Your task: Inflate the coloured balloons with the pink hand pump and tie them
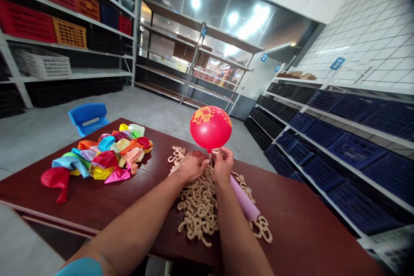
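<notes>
An inflated red balloon (211, 127) with a yellow print stands above the table, its neck pointing down. Pinched at that neck are the fingers of my right hand (224, 164). My left hand (192, 166) lies over a pile of tan, curly, cord-like pieces (199, 207), fingers bent and thumb close to the balloon's neck; what it grips is hidden. Beneath my right forearm a lilac tube (245, 198) rests on the table among more tan pieces.
Limp balloons in many colours (106, 155) are heaped on the left of the dark red table (297, 224). Behind it stands a blue chair (88, 118). Shelves with crates (352, 148) line the right side; a metal rack (194, 58) is at the back.
</notes>
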A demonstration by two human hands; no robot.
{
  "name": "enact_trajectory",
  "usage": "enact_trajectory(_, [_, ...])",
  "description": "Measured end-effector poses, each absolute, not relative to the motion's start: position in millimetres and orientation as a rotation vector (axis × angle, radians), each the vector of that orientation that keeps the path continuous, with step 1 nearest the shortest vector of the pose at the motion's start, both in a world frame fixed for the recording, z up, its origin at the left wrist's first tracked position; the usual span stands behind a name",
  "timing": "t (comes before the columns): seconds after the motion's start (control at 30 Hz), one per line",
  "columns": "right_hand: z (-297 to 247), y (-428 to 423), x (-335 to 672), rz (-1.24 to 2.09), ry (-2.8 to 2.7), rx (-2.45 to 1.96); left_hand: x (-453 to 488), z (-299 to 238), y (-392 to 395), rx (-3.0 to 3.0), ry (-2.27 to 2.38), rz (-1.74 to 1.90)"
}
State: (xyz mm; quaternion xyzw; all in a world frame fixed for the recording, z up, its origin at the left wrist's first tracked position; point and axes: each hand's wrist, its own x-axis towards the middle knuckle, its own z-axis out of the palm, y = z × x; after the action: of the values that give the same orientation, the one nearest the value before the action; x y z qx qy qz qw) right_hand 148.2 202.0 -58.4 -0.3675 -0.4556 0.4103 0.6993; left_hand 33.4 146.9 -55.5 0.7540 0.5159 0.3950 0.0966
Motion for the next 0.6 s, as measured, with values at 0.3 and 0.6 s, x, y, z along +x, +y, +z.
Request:
enact_trajectory(0.3, [-59.9,249.6,141.2,0.915,-0.959,-0.995,33.3,-68.1,147.6,2.204,1.745,0.869])
enact_trajectory(0.6, [-46.7,243.8,82.2,0.772,-1.514,-1.046,32.5,-71.9,154.7,2.050,1.691,0.762])
